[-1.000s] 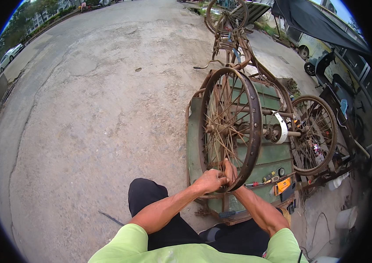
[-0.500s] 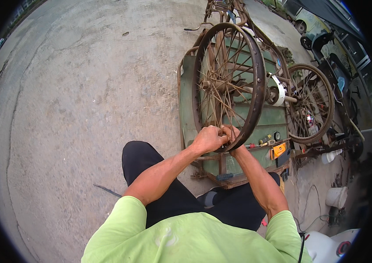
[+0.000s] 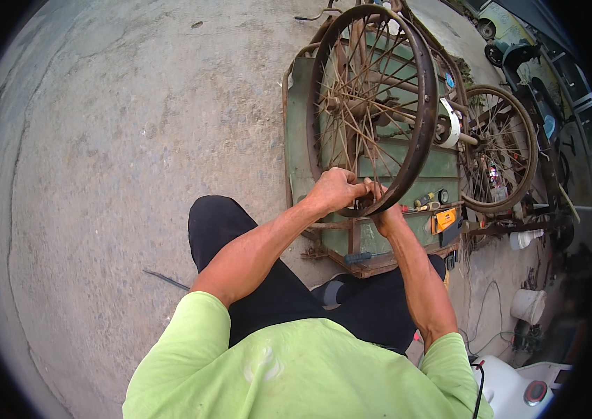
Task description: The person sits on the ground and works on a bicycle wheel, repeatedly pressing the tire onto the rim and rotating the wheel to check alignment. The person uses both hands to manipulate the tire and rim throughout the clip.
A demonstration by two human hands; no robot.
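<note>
A rusty spoked wheel (image 3: 422, 119) without a tyre stands upright over a green-panelled metal cart (image 3: 299, 126). My left hand (image 3: 338, 190) is closed at the lower spokes, just inside the rim, thumb and fingers pinched on something small I cannot make out. My right hand (image 3: 384, 211) reaches up at the bottom of the rim, partly behind it, fingers closed beside the left one; what they hold is hidden. Screwdrivers (image 3: 423, 202), a round black item (image 3: 442, 195), a yellow-orange item (image 3: 444, 221) and a blue-handled tool (image 3: 357, 258) lie on the cart.
A second spoked wheel (image 3: 519, 188) stands at the cart's right. Beyond are a dark scooter (image 3: 519, 56), a white bucket (image 3: 528, 306), a cable (image 3: 498, 300) and a white appliance-like object (image 3: 509, 391). A dark rod (image 3: 167, 279) lies on the concrete ground (image 3: 121, 153).
My view has tilted downward, so the cart, wheel and hands appear higher, with more of my shirt showing. Both hands stay closed at the bottom of the rim.
</note>
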